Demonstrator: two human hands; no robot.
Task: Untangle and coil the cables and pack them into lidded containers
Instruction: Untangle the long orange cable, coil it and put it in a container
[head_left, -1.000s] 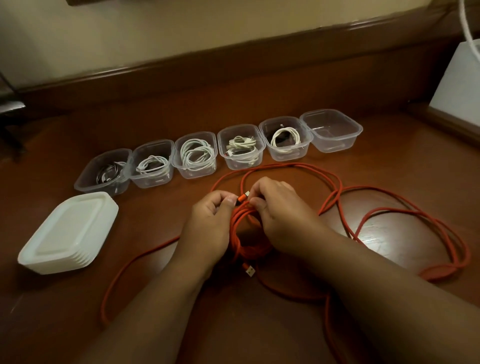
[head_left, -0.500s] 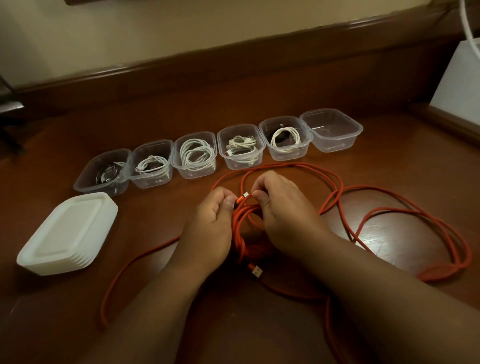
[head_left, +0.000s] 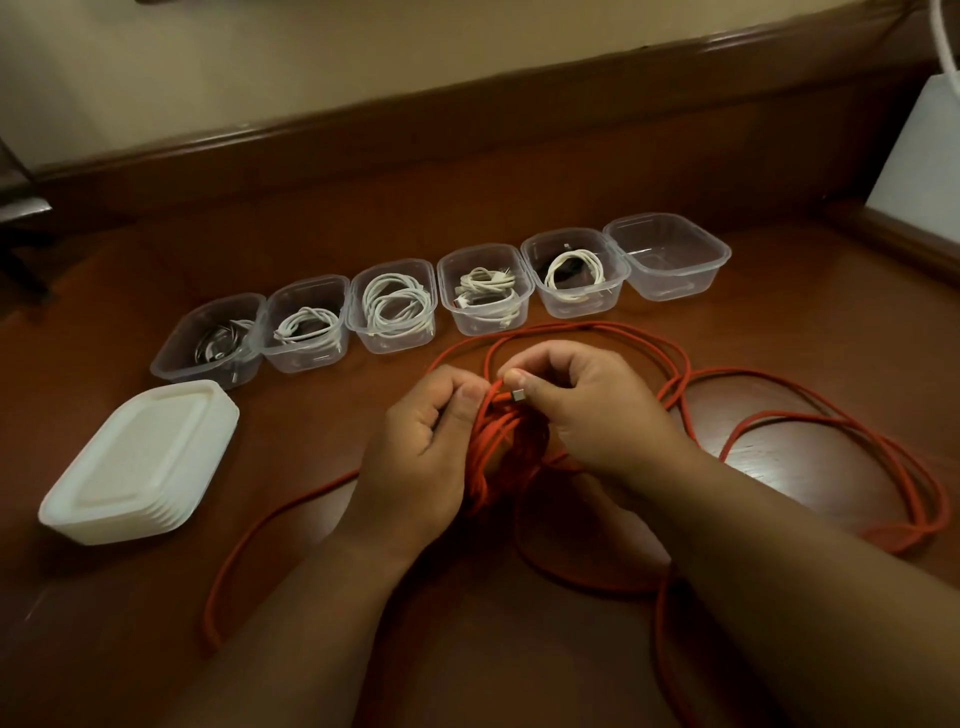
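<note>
Head view: long orange braided cable (head_left: 810, 457) sprawled on brown worktop (head_left: 519, 649); its coiled bundle is gripped by left hand (head_left: 415, 457), plug pinched by right hand (head_left: 587, 410) fingers (head_left: 530, 387), likely for tucking; empty clear plastic container (head_left: 670, 254) waits far right.

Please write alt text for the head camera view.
Two hands, left hand and right hand, grip a tangled orange cable on a wooden table. Behind stand six clear containers, five holding cables, beside stacked white lids.
</note>
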